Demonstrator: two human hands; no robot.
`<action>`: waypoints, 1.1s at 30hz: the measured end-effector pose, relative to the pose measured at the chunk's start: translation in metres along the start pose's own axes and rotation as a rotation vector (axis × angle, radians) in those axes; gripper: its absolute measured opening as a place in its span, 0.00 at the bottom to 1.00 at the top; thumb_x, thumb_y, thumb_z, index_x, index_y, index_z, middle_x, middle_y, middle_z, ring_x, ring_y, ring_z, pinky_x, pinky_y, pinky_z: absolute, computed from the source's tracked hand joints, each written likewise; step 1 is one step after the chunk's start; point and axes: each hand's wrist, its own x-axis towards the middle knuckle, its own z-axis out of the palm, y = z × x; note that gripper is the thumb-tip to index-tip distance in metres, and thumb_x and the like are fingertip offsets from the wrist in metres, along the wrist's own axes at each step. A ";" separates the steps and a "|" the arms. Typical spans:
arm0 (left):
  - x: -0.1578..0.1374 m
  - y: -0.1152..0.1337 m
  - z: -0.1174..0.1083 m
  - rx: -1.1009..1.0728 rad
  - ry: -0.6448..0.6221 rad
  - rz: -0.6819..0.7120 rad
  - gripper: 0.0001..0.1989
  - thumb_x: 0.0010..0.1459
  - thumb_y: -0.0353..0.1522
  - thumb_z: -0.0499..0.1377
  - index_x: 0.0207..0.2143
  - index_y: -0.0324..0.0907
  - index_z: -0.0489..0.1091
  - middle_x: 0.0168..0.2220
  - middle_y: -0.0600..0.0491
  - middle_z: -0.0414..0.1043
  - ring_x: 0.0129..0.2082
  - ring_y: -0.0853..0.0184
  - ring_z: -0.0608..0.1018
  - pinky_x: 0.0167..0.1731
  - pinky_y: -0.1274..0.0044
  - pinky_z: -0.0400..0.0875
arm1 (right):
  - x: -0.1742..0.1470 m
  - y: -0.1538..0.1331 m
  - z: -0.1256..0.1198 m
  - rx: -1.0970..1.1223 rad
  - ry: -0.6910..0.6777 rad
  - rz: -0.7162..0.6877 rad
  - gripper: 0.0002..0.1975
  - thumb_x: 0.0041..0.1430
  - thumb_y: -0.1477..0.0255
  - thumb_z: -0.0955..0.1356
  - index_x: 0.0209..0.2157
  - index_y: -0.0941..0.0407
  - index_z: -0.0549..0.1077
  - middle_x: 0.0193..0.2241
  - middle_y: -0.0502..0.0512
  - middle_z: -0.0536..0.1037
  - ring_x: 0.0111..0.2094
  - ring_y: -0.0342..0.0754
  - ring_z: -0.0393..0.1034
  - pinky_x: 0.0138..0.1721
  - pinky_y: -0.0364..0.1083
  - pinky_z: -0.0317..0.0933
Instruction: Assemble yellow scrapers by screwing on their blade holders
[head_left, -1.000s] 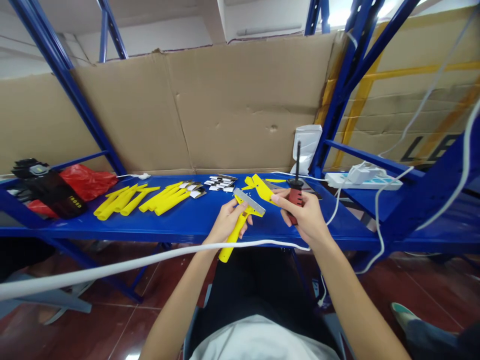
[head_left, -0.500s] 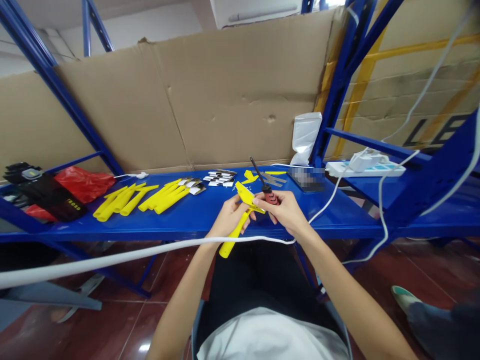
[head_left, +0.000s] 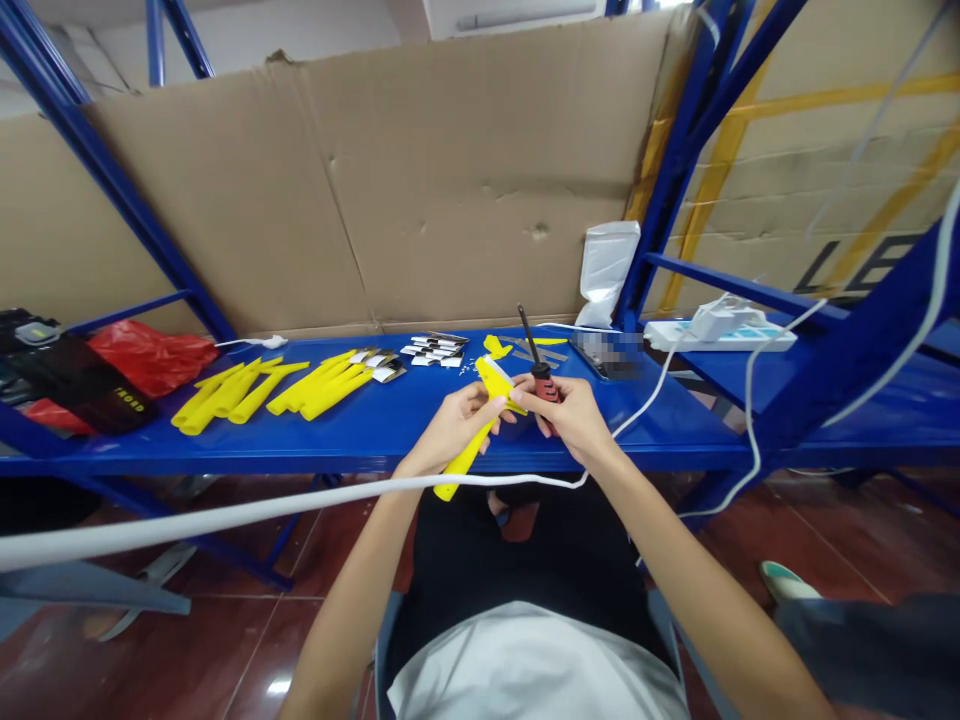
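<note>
My left hand [head_left: 456, 426] is closed around a yellow plastic scraper [head_left: 462, 466], its handle slanting down toward my lap and its wide head pointing up. A pale strip shows along one edge of that head. In my right hand [head_left: 576, 418] is a screwdriver [head_left: 545, 384] with a red and black handle, its dark shaft pointing up and away from the work. The thumb and fingertips of this hand also touch the scraper's head. Just beyond lie loose yellow head pieces [head_left: 496, 347], flat grey blades [head_left: 551, 355] and tiny scattered screws [head_left: 470, 367].
On the blue bench [head_left: 360, 437], yellow handles [head_left: 217, 397], assembled scrapers [head_left: 322, 388] and stacked blade packs [head_left: 435, 350] lie leftward. A phone [head_left: 606, 355] and power strip [head_left: 720, 336] are rightward. A white cable [head_left: 300, 505] crosses before my forearms. Cardboard [head_left: 465, 190] stands behind.
The scraper has turned in my hands, so the pale strip on its head now shows. The screwdriver stands more upright. My view has shifted slightly.
</note>
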 end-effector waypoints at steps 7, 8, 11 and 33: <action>0.001 0.001 0.004 -0.019 0.052 0.016 0.30 0.62 0.54 0.71 0.51 0.37 0.76 0.38 0.45 0.83 0.26 0.70 0.76 0.20 0.80 0.72 | 0.001 -0.001 0.003 0.028 0.037 -0.025 0.21 0.44 0.56 0.86 0.32 0.57 0.87 0.43 0.61 0.87 0.18 0.37 0.63 0.15 0.43 0.53; 0.002 0.001 0.004 -0.023 0.062 0.017 0.30 0.62 0.53 0.71 0.51 0.37 0.76 0.37 0.45 0.83 0.25 0.70 0.76 0.19 0.80 0.72 | 0.001 0.000 0.003 0.032 0.049 -0.024 0.21 0.44 0.57 0.86 0.33 0.57 0.87 0.42 0.60 0.87 0.18 0.37 0.63 0.15 0.43 0.54; 0.002 0.001 0.004 -0.028 0.087 0.017 0.30 0.61 0.53 0.72 0.50 0.37 0.76 0.36 0.46 0.82 0.25 0.70 0.76 0.19 0.80 0.71 | 0.002 0.003 0.004 0.024 0.072 -0.017 0.23 0.44 0.57 0.86 0.36 0.57 0.87 0.38 0.58 0.87 0.18 0.38 0.63 0.15 0.43 0.55; 0.002 -0.003 -0.001 -0.046 0.027 0.019 0.28 0.63 0.48 0.72 0.55 0.37 0.77 0.37 0.44 0.84 0.24 0.69 0.77 0.19 0.80 0.72 | 0.002 0.003 0.004 0.137 0.081 0.019 0.24 0.44 0.58 0.87 0.36 0.57 0.82 0.36 0.55 0.85 0.22 0.39 0.66 0.17 0.41 0.59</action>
